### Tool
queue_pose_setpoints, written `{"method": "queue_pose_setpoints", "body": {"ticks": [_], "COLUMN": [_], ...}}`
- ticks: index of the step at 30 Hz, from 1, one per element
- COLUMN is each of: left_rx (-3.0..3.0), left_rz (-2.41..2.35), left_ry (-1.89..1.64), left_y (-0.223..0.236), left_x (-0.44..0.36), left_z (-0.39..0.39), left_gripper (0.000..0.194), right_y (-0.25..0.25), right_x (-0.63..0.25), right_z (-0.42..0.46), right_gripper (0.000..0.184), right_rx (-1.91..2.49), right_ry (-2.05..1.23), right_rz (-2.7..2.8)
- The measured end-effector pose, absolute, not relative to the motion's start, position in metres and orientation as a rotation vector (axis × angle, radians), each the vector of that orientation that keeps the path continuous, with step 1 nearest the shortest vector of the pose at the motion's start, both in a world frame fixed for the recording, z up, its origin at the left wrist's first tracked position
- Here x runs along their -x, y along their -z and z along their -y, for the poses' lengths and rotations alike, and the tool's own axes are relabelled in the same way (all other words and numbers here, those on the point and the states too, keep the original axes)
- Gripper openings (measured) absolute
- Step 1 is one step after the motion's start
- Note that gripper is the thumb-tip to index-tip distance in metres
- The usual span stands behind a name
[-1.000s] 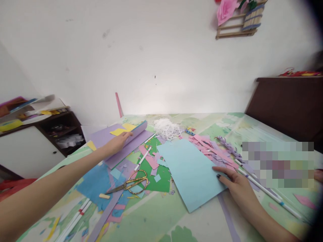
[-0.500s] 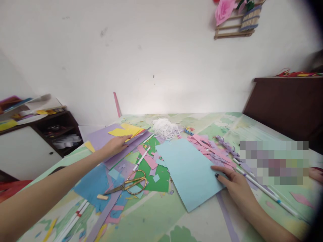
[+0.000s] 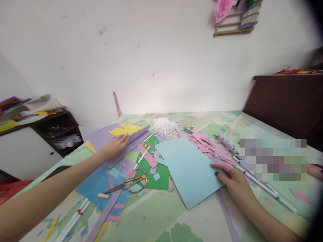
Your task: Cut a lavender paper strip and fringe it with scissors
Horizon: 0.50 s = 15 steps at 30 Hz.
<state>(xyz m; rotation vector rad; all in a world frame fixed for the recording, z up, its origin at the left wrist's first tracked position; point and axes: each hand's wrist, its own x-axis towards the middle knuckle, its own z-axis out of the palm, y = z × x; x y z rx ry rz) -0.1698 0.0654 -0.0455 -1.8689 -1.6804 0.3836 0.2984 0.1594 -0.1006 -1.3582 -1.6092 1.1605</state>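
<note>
My left hand (image 3: 116,146) is at a stack of purple paper (image 3: 101,136), its fingers closed together on the raised, curling edge of a sheet. Yellow paper (image 3: 126,128) lies on the stack by my fingertips. At the right, my right hand (image 3: 234,181) grips a light blue sheet of paper (image 3: 189,171) by its right edge, thumb on top; the other fingers are partly hidden. Gold-handled scissors (image 3: 131,183) rest between my hands on paper scraps, blades pointing left.
White shredded strands (image 3: 165,127) lie in a heap at the back. Pink paper strips (image 3: 205,146), green paper (image 3: 158,181), blue paper (image 3: 89,185) and white markers (image 3: 270,191) spread over the table. Another person's hand (image 3: 315,170) shows at the right edge.
My left hand has drawn slightly back to the left, and the sheet edges it held up have dropped, leaving a purple edge curling. My right hand and the light blue sheet stay nearly still.
</note>
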Motion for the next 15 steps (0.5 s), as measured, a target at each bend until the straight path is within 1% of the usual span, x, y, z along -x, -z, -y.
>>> {"method": "queue_pose_setpoints", "body": {"ticks": [4,10,15], "left_rx": [1.845,1.893,1.927], "left_rz": [1.701,1.704,1.719], "left_ry": [-0.379,-0.350,-0.366], "left_y": [0.0475,0.0501,0.0474], "left_x": [0.1686,0.1664,0.1641], "left_z": [-0.0666,-0.0623,-0.0599], "left_gripper": [0.038,0.050,0.049], "right_y": [0.0999,0.0978,0.0963], "right_x": [-0.2985,-0.2974,-0.2968], "right_z": [-0.1592,-0.1582,-0.1576], "right_gripper": [0.041,0.042,0.041], "right_rx": [1.344,1.343,1.360], "right_ry": [-1.141,-1.164,-1.138], "right_rz": [1.622,1.607,1.618]}}
